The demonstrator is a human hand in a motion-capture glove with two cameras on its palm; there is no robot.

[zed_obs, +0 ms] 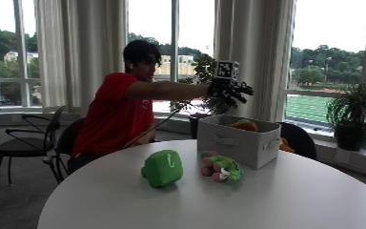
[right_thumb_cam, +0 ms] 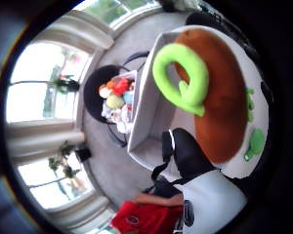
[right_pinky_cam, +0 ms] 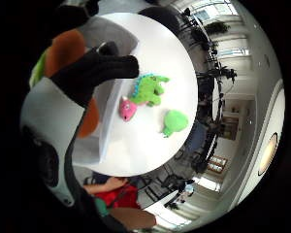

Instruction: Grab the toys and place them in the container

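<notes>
1. While your gloved right hand (zed_obs: 230, 90) hovers open-fingered over the container (zed_obs: 238, 141), three plush toys sit on the table (zed_obs: 297, 200).
2. Squeeze the green dinosaur (right_pinky_cam: 148, 89) mid-body; it looks soft and light.

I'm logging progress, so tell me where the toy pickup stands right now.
Done: an orange-brown plush with a green loop lies inside the grey container. In hand: nothing; the gloved right hand hangs above the container with fingers spread. Left: the green dinosaur, the pink toy beside it and the green cube-shaped plush are on the white table.
</notes>
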